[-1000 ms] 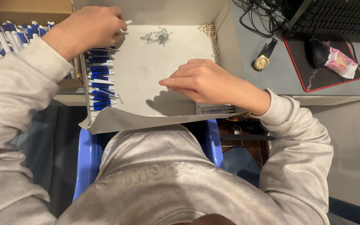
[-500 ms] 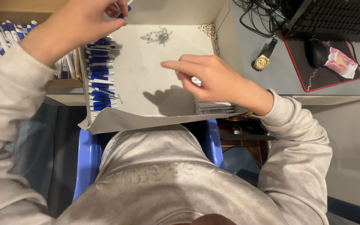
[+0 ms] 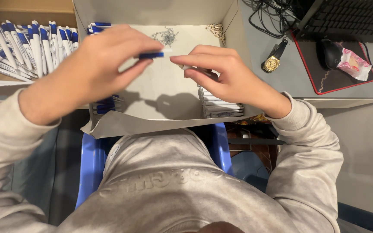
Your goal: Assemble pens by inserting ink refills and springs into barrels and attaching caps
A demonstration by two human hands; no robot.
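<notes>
My left hand (image 3: 104,64) pinches a blue pen part (image 3: 151,55) with a white tip, held level above a shallow cardboard tray (image 3: 152,92). My right hand (image 3: 221,71) faces it a short gap away, fingertips closed on a small white pen piece (image 3: 185,67). Both hands hover over the tray's middle. Blue pen parts (image 3: 104,105) lie in a row along the tray's left side, partly under my left hand. White pen barrels (image 3: 219,105) are stacked at the tray's right, just under my right wrist.
A cardboard box of finished blue-and-white pens (image 3: 18,47) sits at the left. Small springs (image 3: 167,36) lie at the tray's far end. A gold wristwatch (image 3: 273,60), red-edged mouse pad (image 3: 346,80), mouse (image 3: 330,54), keyboard (image 3: 350,17) and cables occupy the desk at right.
My left hand came from the far left corner toward the tray's middle with a blue part. My right hand lifted off the white barrels and met it.
</notes>
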